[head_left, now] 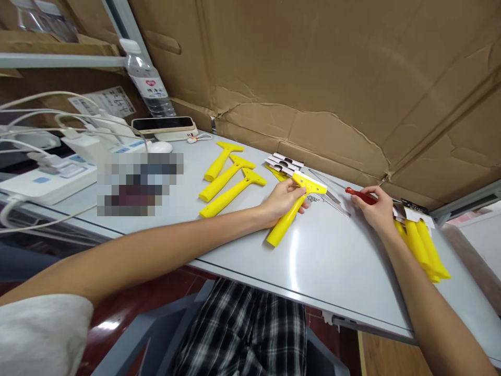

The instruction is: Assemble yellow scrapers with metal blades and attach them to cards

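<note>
My left hand [279, 201] is closed around a yellow scraper [288, 222], its wide head up and its handle slanting down toward me. In my right hand [376, 210] is a screwdriver with a red handle [362, 196]; its shaft points left toward the scraper's head. Thin metal strips, like blades [337, 205], lie just right of the head, and a small heap of screws [313, 198] sits beside it. Three more yellow scrapers [230, 194] rest on the table to the left. Behind the held scraper is a stack of white cards or sleeves [284, 163].
Several yellow scrapers with card sleeves [418, 243] lie beyond my right wrist. A power strip [58, 177] with tangled cables, a phone [164, 124] and a water bottle [148, 83] stand at the left. Brown cardboard [313, 68] walls off the table's back.
</note>
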